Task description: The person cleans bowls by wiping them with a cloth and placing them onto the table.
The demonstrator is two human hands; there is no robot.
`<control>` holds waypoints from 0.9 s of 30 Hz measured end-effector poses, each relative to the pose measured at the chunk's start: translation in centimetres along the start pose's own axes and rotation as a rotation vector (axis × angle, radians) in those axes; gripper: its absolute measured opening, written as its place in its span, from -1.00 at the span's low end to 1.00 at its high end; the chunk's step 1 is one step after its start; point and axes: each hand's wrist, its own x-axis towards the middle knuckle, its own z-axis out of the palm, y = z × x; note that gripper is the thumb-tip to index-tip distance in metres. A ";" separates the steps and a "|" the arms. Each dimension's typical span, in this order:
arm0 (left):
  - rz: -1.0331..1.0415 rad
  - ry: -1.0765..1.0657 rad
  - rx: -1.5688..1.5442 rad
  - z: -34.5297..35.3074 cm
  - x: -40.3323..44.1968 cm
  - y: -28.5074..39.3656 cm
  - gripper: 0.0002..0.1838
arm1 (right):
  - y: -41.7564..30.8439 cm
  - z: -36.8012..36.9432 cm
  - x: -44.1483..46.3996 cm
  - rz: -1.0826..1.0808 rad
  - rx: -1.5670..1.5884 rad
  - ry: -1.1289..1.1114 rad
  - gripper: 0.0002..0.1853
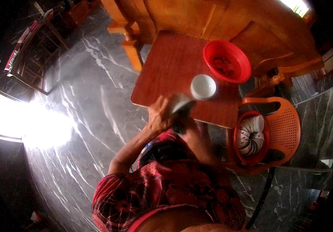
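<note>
At the far left a dark-framed rack (38, 52) stands on the marbled floor (93, 116), with coloured items along its top that are too small to read. Strong glare lies on the floor nearer the person.

The left hand (160, 114) is at the near edge of the wooden table (174, 58), its fingers curled closed around the left side of a pale bowl (180, 103). This bowl is blurred and tilted, in front of the surface's near edge, and it and the hands hide part of that edge. The right hand (191, 133) is just below, against a dark patch under the bowl; blur leaves its grip impossible to tell.

Right of the surface's middle sits a white bowl (202, 87), upright. Just beyond it, a red basin (244, 63) covers the far right corner and overhangs the right edge, with dark and red shapes inside.

Off the right edge, an orange chair (288, 125) carries another red basin (248, 159), filled with a ring of patterned bowls (250, 136); their red marks are too small to read.
</note>
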 end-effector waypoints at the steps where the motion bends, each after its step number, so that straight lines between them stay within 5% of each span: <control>1: 0.018 -0.055 0.007 -0.3 0.2 0.3 -0.52 | 0.0 -1.2 0.3 -0.409 -0.645 -0.028 -0.38; 3: 0.032 -0.087 -0.016 0.2 -0.2 0.7 -0.54 | -1.3 -3.4 0.7 -0.821 -1.326 -0.045 -0.49; 5: -0.021 -0.191 0.025 -1.0 -0.5 0.3 -0.53 | -1.4 -3.8 2.9 -0.539 -1.068 0.120 -0.55; 7: -0.009 -0.210 0.024 -1.3 -0.9 1.7 -0.54 | -2.1 -5.1 2.9 -0.632 -1.134 0.086 -0.55; 9: -0.105 -0.277 -0.158 -1.3 0.0 2.2 -0.57 | -4.4 -2.2 1.2 -1.019 -1.462 -0.056 -0.63; 12: -0.248 -0.375 -0.159 -0.7 -1.2 1.8 -0.59 | -4.3 -1.7 1.1 -1.281 -1.746 -0.213 -0.64; 15: -0.236 -0.364 -0.111 -0.4 -1.9 1.2 -0.59 | -4.1 -0.5 0.7 -1.255 -1.795 -0.261 -0.60; 19: -0.351 -0.322 -0.143 -0.6 -2.2 0.4 -0.57 | -4.3 0.1 1.0 -1.003 -1.513 -0.190 -0.69; 21: -0.361 -0.243 -0.168 -0.5 -2.4 0.0 -0.57 | -2.7 -1.9 3.9 -0.639 -0.912 -0.104 -0.70; 25: -0.362 -0.177 -0.108 -0.9 -1.7 0.5 -0.57 | -0.5 -3.8 4.2 -0.713 -1.246 0.150 -0.73; 26: -0.289 -0.117 -0.071 -0.8 -1.5 0.6 -0.54 | 2.5 -6.6 6.8 -0.594 -0.677 0.096 -0.69; 27: -0.216 -0.056 -0.035 -0.6 -1.4 0.8 -0.50 | 2.5 -6.0 6.2 -0.489 -0.440 0.025 -0.65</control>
